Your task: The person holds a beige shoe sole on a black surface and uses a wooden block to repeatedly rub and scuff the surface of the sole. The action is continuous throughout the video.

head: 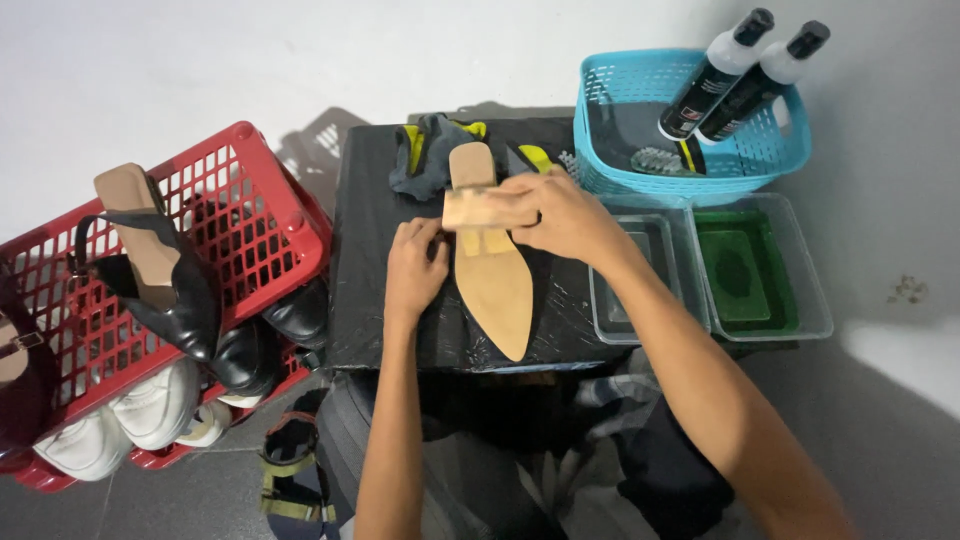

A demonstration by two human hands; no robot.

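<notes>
A tan, pointed shoe sole (pixel 490 270) lies on a glossy black-wrapped stand (pixel 380 290). A grey cloth with yellow patches (pixel 430 150) sits behind it. A red lattice basket (pixel 240 210) holds black shoes (pixel 190 300) and white sneakers (pixel 120 420). A light blue basket (pixel 620 100) holds two black-and-white bottles (pixel 740 75). One clear tub (pixel 760 270) holds green liquid.
</notes>
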